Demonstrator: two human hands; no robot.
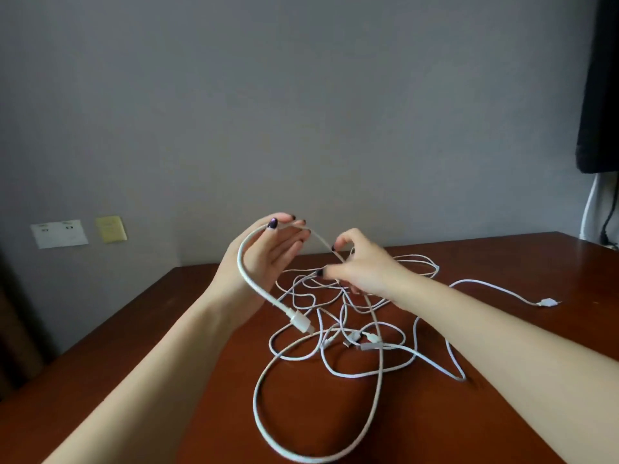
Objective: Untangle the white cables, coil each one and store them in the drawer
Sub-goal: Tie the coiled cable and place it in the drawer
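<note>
- no text, brand, number or sign can be read anywhere.
- the white socket plate (59,233) on the far left wall has small marks, too blurred to read.
- the yellow plate (111,229) just right of it: no legible print.
- the plugs of the white cables (370,346): too small to tell.

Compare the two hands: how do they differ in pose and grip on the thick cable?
The left hand shows its palm, fingers nearly straight; the right hand shows its back, fingers curled. The left hand pins the thick cable under its thumb; the right hand pinches it in its fingertips. The left hand is higher than the right hand. Both hold the same cable above the table.
</note>
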